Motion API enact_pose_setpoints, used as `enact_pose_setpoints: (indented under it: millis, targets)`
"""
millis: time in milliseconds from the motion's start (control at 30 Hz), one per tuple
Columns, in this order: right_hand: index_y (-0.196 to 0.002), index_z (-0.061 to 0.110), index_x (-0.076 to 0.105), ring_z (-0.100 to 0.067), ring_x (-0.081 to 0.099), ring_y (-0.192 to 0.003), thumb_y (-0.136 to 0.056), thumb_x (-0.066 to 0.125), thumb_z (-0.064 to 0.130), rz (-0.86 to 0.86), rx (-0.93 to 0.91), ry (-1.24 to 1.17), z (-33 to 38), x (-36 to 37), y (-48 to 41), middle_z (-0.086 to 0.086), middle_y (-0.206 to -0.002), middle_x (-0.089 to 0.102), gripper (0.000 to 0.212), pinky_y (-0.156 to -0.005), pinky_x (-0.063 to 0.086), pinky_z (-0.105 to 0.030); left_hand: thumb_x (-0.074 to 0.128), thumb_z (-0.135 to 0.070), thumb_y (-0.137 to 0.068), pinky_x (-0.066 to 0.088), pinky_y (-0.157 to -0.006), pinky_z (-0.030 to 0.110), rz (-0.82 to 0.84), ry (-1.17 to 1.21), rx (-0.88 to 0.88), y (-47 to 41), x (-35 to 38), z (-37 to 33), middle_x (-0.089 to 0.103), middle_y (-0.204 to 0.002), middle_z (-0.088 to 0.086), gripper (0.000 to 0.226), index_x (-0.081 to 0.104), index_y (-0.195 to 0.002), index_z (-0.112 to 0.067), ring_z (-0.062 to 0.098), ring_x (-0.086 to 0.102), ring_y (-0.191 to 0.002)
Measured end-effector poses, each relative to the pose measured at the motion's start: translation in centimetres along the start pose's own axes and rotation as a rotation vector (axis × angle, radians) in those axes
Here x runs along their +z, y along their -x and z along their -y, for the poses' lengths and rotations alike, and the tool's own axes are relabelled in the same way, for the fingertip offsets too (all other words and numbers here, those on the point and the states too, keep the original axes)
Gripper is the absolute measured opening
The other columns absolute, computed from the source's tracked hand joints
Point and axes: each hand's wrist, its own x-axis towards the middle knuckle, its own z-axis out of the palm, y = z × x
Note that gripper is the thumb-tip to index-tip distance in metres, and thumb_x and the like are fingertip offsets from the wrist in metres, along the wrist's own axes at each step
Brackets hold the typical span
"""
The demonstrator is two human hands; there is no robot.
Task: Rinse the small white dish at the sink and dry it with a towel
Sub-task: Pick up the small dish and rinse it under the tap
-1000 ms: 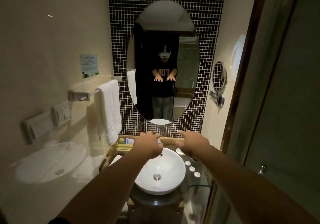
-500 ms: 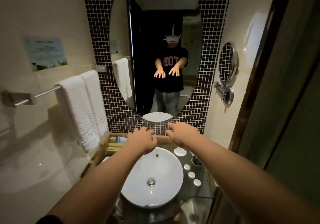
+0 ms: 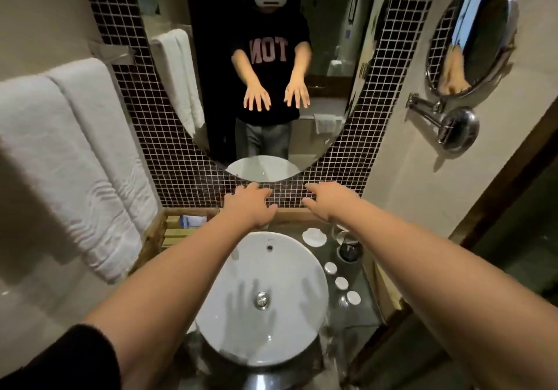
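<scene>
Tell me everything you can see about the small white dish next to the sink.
The dish is small, white and shallow with a scalloped, shell-like rim, and looks ceramic. It lies flat on the dark glossy counter, just right of the back of the round white basin, and looks empty. Beside it on the right is a white cup. Neither hand touches it; the right hand hovers above and behind it.

— Where are your hands?
— My left hand (image 3: 249,205) and my right hand (image 3: 327,200) reach out over the far rim of the white basin (image 3: 262,323), palms down, fingers spread, holding nothing.

— And the small white dish (image 3: 315,236)?
— It sits on the dark counter (image 3: 356,326) just right of the basin, below my right wrist, apart from it.

— The towel (image 3: 69,160)?
— It hangs folded on the left wall, well apart from my hands.
</scene>
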Motion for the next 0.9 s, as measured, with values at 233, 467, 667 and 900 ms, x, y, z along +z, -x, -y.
enact_pose_setpoints:
  millis: [233, 467, 667, 900]
  targets:
    - [-0.154, 0.028, 0.035, -0.028, 0.039, -0.144, -0.102, 0.039, 0.049, -0.068, 0.066, -0.091, 1.7, 2.1, -5.9, -0.005, -0.16, 0.038, 0.057, -0.112, 0.04, -0.051, 0.039, -0.057, -0.091, 0.04, -0.1, 0.058, 0.074, 0.023, 0.121, -5.9, 4.2, 3.7, 0.042, -0.146, 0.004, 0.058, 0.04, -0.145, -0.034, 0.034, 0.04, -0.131]
    - [-0.151, 0.028, 0.039, -0.031, 0.046, -0.136, -0.101, 0.042, 0.045, 0.057, 0.172, -0.121, -1.0, 8.5, -9.5, -0.006, -0.156, 0.043, 0.054, -0.109, 0.042, -0.05, 0.032, -0.057, -0.095, 0.038, -0.1, 0.055, 0.144, 0.051, 0.161, -10.5, 10.0, 3.2, 0.039, -0.149, 0.009, 0.057, 0.039, -0.147, -0.033, 0.036, 0.039, -0.131]
    - [-0.156, 0.029, 0.032, -0.031, 0.024, -0.15, -0.102, 0.04, 0.043, 0.19, 0.205, -0.177, -4.3, 14.7, -14.3, -0.009, -0.167, 0.019, 0.056, -0.118, 0.031, -0.049, 0.03, -0.057, -0.098, 0.029, -0.11, 0.057, 0.208, 0.06, 0.173, -15.4, 13.8, 1.1, 0.027, -0.158, 0.008, 0.058, 0.029, -0.152, -0.036, 0.037, 0.019, -0.145]
    - [-0.157, 0.027, 0.027, -0.035, 0.029, -0.148, -0.098, 0.047, 0.036, 0.329, 0.19, -0.188, -9.5, 21.8, -20.0, -0.01, -0.167, 0.018, 0.062, -0.118, 0.031, -0.046, 0.034, -0.055, -0.098, 0.022, -0.114, 0.056, 0.287, 0.111, 0.138, -20.3, 20.7, -2.8, 0.012, -0.165, 0.004, 0.058, 0.024, -0.153, -0.041, 0.034, 0.016, -0.147]
